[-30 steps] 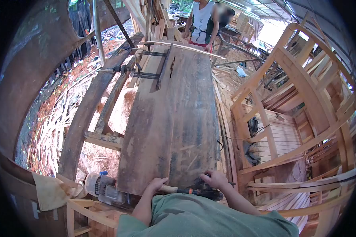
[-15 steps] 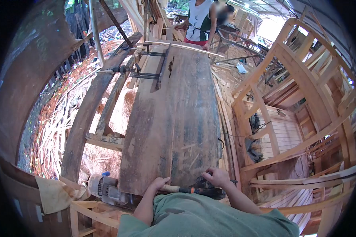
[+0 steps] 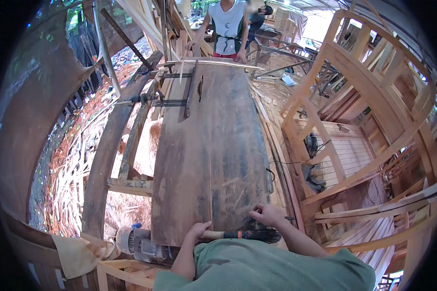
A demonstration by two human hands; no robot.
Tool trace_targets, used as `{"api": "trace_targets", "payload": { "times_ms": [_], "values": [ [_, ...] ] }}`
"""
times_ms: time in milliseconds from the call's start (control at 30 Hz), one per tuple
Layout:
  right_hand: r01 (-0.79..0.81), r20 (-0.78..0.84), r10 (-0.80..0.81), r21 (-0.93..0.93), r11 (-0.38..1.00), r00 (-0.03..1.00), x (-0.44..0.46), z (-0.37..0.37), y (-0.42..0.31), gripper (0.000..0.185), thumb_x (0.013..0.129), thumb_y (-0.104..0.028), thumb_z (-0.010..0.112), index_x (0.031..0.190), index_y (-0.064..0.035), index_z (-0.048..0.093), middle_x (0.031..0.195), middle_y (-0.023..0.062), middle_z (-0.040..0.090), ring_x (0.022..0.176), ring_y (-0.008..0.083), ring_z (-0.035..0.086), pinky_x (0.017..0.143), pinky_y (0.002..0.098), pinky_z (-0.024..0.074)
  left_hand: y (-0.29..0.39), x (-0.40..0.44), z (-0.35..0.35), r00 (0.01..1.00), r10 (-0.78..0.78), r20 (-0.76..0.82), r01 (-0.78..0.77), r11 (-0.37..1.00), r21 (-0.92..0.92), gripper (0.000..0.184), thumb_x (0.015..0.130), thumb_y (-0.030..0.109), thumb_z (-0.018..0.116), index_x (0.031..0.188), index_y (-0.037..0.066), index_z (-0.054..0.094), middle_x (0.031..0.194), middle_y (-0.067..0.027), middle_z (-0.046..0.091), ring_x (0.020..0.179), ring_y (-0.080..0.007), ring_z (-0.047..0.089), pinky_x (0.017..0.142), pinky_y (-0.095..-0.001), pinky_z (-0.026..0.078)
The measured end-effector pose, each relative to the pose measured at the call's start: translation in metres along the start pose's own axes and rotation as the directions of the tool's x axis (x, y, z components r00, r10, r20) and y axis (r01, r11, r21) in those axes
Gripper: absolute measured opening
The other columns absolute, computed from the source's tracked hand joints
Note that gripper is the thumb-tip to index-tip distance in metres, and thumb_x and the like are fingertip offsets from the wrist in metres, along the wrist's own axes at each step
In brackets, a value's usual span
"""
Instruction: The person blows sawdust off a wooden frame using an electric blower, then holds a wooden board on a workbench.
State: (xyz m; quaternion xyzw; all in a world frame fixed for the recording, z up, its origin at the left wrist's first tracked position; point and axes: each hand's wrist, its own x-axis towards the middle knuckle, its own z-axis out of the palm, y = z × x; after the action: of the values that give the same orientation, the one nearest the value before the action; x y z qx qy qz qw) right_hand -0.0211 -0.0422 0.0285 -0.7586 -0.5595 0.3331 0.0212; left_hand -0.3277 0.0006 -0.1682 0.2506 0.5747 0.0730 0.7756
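The person (image 3: pixel 226 31) across the table (image 3: pixel 184 160) moved.
One hand (image 3: pixel 193 45) now reaches out to the side, near the long wood strip (image 3: pixel 228 63); before, it was closer in. A thin pale stick (image 3: pixel 181 73) now shows there too.

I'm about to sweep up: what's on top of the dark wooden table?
A toothed blade juts up through the table, with a dark bar beside it and a pale strip across the far end. The left hand and green shirt hide parts of the near edge.
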Motion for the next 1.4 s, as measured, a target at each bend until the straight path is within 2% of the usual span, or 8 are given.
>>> {"api": "trace_targets", "payload": {
  "times_ms": [233, 300, 533, 700, 967, 1067, 1233, 1400],
  "values": [
    [0.027, 0.005, -0.027, -0.014, 1.0, 1.0, 0.002, 0.002, 0.003, 0.051, 0.082, -0.054, 0.059, 0.106, -0.0107, 0.071, 0.094, 0.0113, 0.072, 0.088, 0.0292, 0.069, 0.079, 0.0395, 0.0528, -0.006, 0.012, -0.005, 0.999, 0.033, 0.025, -0.033, 0.999, 0.037, 0.037, 0.092, 0.042, 0.062, 0.092, 0.004, 0.063, 0.079, -0.0092, 0.065, 0.064, -0.0243, 0.064, 0.055, -0.0412, 0.052],
    [0.029, 0.01, -0.029, -0.005, 1.0, 1.0, 0.001, 0.0, 0.0, 0.051, 0.083, -0.054, 0.059, 0.106, -0.0109, 0.071, 0.094, 0.0112, 0.072, 0.089, 0.0293, 0.069, 0.079, 0.0394, 0.0527, -0.005, 0.009, -0.004, 0.998, 0.056, 0.016, -0.056, 0.998, 0.025, 0.042, 0.09, 0.043, 0.063, 0.087, 0.001, 0.064, 0.077, -0.0096, 0.064, 0.062, -0.0245, 0.063, 0.054, -0.0407, 0.052],
    [0.017, 0.017, -0.017, 0.013, 1.0, 1.0, -0.002, -0.003, -0.003, 0.051, 0.083, -0.054, 0.059, 0.106, -0.0109, 0.071, 0.096, 0.011, 0.072, 0.09, 0.0292, 0.069, 0.079, 0.0387, 0.0523, -0.004, 0.008, -0.004, 1.0, 0.018, 0.018, -0.019, 0.999, 0.032, 0.041, 0.091, 0.043, 0.062, 0.089, 0.002, 0.064, 0.078, -0.0096, 0.064, 0.063, -0.0252, 0.064, 0.054, -0.0417, 0.053],
    [0.026, -0.006, -0.026, 0.021, 0.999, 1.0, 0.001, 0.002, 0.002, 0.05, 0.083, -0.054, 0.06, 0.106, -0.0106, 0.071, 0.094, 0.0112, 0.072, 0.089, 0.029, 0.069, 0.079, 0.0385, 0.0523, 0.01, -0.019, 0.006, 0.999, 0.043, -0.001, -0.043, 0.999, 0.027, 0.035, 0.092, 0.04, 0.063, 0.085, 0.006, 0.063, 0.076, -0.0069, 0.062, 0.061, -0.0213, 0.06, 0.057, -0.0386, 0.049],
    [0.039, -0.017, -0.039, 0.02, 0.999, 0.999, 0.002, 0.002, 0.003, 0.051, 0.082, -0.053, 0.061, 0.106, -0.0094, 0.071, 0.092, 0.0121, 0.072, 0.087, 0.0289, 0.069, 0.077, 0.0383, 0.0522, -0.003, 0.008, -0.004, 0.999, 0.025, 0.023, -0.026, 0.999, 0.034, 0.039, 0.091, 0.041, 0.062, 0.092, 0.002, 0.064, 0.078, -0.0095, 0.065, 0.064, -0.0244, 0.063, 0.056, -0.0411, 0.052],
    [0.031, -0.003, -0.031, 0.01, 0.999, 1.0, 0.006, 0.004, 0.008, 0.051, 0.083, -0.053, 0.062, 0.108, -0.0092, 0.07, 0.093, 0.0129, 0.072, 0.088, 0.029, 0.069, 0.079, 0.0384, 0.0523, -0.009, 0.017, -0.007, 0.999, 0.028, 0.047, -0.029, 0.999, 0.016, 0.042, 0.091, 0.042, 0.062, 0.094, 0.0, 0.064, 0.08, -0.011, 0.065, 0.065, -0.0263, 0.064, 0.055, -0.0429, 0.054],
    [0.117, 0.169, -0.124, 0.056, 0.992, 0.978, 0.002, -0.012, 0.003, 0.059, 0.082, -0.053, 0.065, 0.119, -0.0073, 0.065, 0.104, 0.0157, 0.071, 0.097, 0.0312, 0.068, 0.085, 0.0388, 0.0517, -0.003, 0.002, -0.002, 0.999, 0.018, 0.046, -0.017, 1.0, -0.006, 0.038, 0.093, 0.038, 0.06, 0.095, 0.001, 0.065, 0.081, -0.0131, 0.068, 0.063, -0.0263, 0.066, 0.055, -0.0414, 0.053],
    [0.124, 0.168, -0.134, 0.068, 0.99, 0.977, 0.015, 0.0, 0.016, 0.063, 0.081, -0.052, 0.067, 0.122, -0.0051, 0.063, 0.107, 0.0168, 0.07, 0.1, 0.0317, 0.067, 0.087, 0.0389, 0.0513, -0.003, 0.005, -0.004, 0.996, -0.017, 0.085, 0.02, 0.999, -0.035, 0.038, 0.093, 0.038, 0.059, 0.093, 0.001, 0.063, 0.08, -0.0139, 0.067, 0.066, -0.0283, 0.067, 0.056, -0.0436, 0.055]
  ]
}}
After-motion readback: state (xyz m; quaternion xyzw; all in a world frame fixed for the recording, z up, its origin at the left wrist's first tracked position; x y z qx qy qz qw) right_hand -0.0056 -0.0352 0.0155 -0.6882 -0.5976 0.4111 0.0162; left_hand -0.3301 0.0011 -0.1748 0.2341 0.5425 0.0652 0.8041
